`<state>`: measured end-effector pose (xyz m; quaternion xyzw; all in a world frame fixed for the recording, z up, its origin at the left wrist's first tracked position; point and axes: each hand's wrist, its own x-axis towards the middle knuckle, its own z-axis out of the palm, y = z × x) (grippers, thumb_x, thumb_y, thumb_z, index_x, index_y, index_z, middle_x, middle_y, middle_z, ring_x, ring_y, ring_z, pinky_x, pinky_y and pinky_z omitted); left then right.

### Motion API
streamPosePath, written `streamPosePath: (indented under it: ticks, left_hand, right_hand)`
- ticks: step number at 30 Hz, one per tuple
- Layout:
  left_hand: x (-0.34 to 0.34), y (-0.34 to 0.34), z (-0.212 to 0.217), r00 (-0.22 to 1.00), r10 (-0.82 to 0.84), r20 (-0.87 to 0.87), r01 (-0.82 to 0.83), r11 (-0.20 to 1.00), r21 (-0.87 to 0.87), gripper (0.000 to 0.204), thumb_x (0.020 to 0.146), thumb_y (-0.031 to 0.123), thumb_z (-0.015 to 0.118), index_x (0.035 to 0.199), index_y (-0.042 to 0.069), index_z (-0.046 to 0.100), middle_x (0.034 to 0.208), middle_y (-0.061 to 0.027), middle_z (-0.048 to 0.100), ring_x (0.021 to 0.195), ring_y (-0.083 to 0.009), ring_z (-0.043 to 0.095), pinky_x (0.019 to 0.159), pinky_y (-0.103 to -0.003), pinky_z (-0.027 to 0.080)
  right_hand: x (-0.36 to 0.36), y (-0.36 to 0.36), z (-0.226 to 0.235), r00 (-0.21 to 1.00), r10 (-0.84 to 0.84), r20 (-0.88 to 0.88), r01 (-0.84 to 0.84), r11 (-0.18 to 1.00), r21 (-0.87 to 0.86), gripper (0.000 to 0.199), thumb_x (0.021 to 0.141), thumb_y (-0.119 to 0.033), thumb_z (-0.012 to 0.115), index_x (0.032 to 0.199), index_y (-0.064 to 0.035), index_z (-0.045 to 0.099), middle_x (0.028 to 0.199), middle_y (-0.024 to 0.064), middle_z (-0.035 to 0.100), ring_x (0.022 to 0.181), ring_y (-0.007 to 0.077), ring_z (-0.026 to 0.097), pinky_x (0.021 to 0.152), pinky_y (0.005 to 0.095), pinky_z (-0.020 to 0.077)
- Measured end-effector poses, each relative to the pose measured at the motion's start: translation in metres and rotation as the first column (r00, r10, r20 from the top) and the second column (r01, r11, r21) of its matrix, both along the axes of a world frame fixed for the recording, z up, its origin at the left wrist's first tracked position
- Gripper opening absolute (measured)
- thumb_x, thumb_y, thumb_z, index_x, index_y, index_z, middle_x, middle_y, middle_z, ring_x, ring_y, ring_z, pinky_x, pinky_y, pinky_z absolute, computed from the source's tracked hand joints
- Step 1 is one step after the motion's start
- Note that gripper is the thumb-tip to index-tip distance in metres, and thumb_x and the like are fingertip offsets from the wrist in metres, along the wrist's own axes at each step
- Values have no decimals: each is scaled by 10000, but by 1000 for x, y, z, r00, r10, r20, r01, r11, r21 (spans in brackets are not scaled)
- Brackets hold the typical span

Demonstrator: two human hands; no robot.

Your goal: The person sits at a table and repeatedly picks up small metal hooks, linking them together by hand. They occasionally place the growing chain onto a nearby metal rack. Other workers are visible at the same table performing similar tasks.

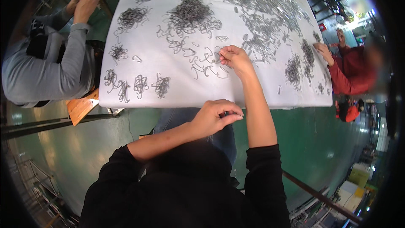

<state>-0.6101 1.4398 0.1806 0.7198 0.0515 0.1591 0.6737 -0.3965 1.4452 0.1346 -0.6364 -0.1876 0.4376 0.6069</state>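
Note:
My right hand (pixel 236 60) reaches over the white-covered table (pixel 139 69), thumb and fingertips pinched together beside loose curved wire hooks (pixel 206 64). A thin hook shows at those fingertips, but whether it is between them I cannot make out. In front of the table's near edge, my left hand (pixel 215 117) is closed in a pinch, fingers curled. Whatever is in it is too small to name. Beyond the right hand, a dense heap of hooks (pixel 190 13) lies tangled. To its right spread many small flat metal pieces (pixel 259 38).
Small hook clusters (pixel 141 84) line the near left of the cloth; more piles (pixel 292 70) lie at the right. A person in grey (pixel 50 71) sits at the left side, a person in red (pixel 352 71) at the right. A wooden stool (pixel 82 106) stands at the left corner.

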Motion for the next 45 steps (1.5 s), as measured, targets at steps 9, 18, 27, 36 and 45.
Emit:
streamPosePath:
  ticks: [9, 18, 27, 36, 45]
  left_hand:
    - [15, -9, -8, 1000, -8, -15, 8, 1000, -9, 108, 835, 8, 672, 943, 10, 687, 886, -35, 698, 760, -78, 630, 694, -231, 512]
    - [22, -18, -1, 1000, -8, -17, 9, 998, 58, 123, 843, -4, 657, 963, 13, 681, 914, -51, 692, 786, -95, 643, 675, -226, 522]
    - [48, 0, -11, 989, 91, 119, -120, 956, 268, 156, 834, 83, 667, 987, 65, 693, 925, -85, 685, 760, -185, 626, 646, -296, 509]
    - [183, 58, -66, 973, 213, -94, -56, 605, 794, 200, 783, 216, 722, 924, 74, 710, 886, -101, 672, 844, -263, 639, 771, -380, 501]
    - [185, 58, -46, 973, 164, -164, 5, 691, 723, 220, 800, 194, 711, 991, 84, 703, 855, -67, 691, 805, -205, 647, 749, -328, 505]
  right_hand:
    - [-118, -154, 92, 847, -524, 89, 502, 844, 186, 212, 825, 24, 671, 985, 9, 533, 832, 105, 639, 706, 149, 641, 641, 255, 538]
    - [-142, -166, 88, 753, -655, 64, 639, 751, 169, 184, 830, 67, 653, 945, 11, 522, 846, 116, 643, 698, 145, 649, 637, 246, 544]
    - [-155, -157, 76, 508, -761, 404, 617, 648, 446, 205, 835, 68, 654, 899, -2, 473, 873, 116, 634, 739, 139, 653, 682, 247, 543]
    - [-153, -158, 71, 496, -733, 466, 591, 678, 438, 187, 834, 73, 648, 872, -9, 484, 878, 99, 635, 745, 134, 655, 666, 231, 539]
    - [-151, -155, 71, 528, -721, 449, 572, 693, 440, 199, 824, 84, 651, 873, -20, 487, 891, 104, 629, 751, 140, 651, 677, 247, 546]
